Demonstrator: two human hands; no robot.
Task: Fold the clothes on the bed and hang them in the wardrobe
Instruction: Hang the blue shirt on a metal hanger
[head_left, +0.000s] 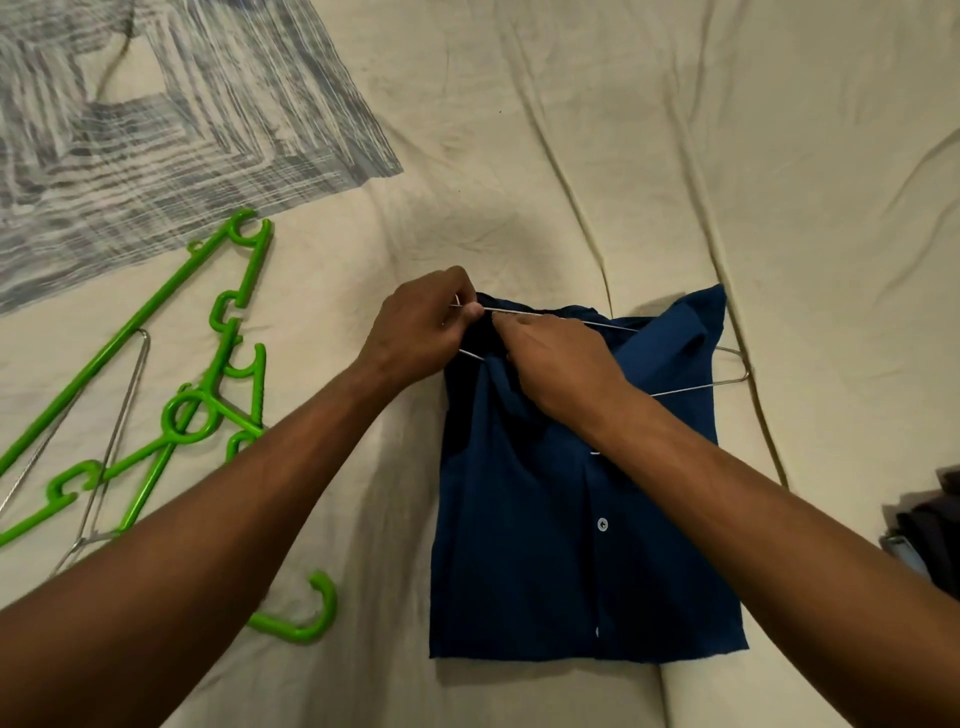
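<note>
From the head camera, the blue shirt (576, 519) lies folded on the bed (519, 156), buttons up, with a wire hanger (730, 371) threaded through its top so the fold can hang over the bar. The left hand (421, 327) pinches the wire at the shirt's left end, likely to steady it. The right hand (558, 364) presses curled fingers into the cloth just beside it, seemingly tucking fabric; whether it actually grips is unclear. Green hangers (208, 410) and a second wire hanger (111, 441) wait to the left. Most of the threaded hanger is hidden under cloth, and a dark pile (930, 525) is cut off at the right edge.
</note>
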